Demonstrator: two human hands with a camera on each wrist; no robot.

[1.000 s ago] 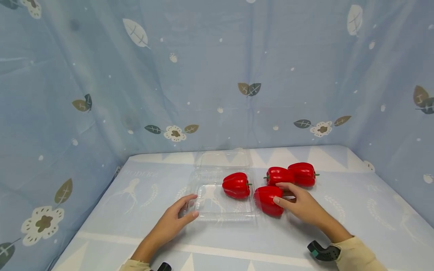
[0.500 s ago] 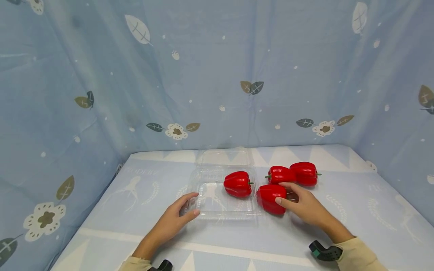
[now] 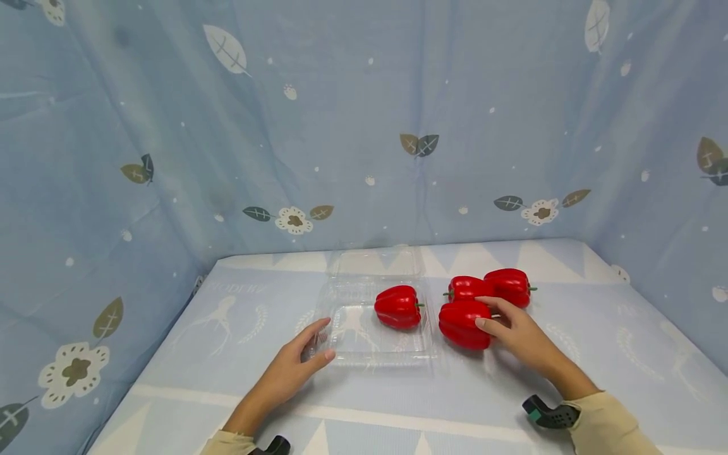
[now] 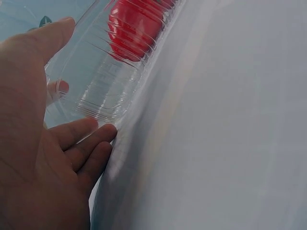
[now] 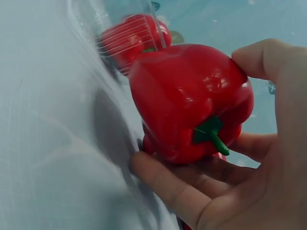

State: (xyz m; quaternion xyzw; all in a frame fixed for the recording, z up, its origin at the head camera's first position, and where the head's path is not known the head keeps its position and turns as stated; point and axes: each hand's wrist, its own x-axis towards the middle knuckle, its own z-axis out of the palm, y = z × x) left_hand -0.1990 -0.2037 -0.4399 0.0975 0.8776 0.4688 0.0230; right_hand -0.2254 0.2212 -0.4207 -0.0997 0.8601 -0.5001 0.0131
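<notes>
My right hand (image 3: pixel 514 332) now grips 1 red pepper (image 3: pixel 463 324), apparently lifted since a second ago; my left hand (image 3: pixel 292 370), fingers relaxed, steadies the clear tray (image 3: pixel 341 344).

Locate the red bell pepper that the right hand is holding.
In the head view, the red bell pepper sits in the right hand, just right of the clear plastic clamshell tray.

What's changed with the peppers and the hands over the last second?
The right hand has lifted the nearest red pepper slightly and drawn it a bit to the right of the clear tray; it grips it throughout. The left hand stays on the tray's corner, and the pepper in the tray has not moved.
</notes>
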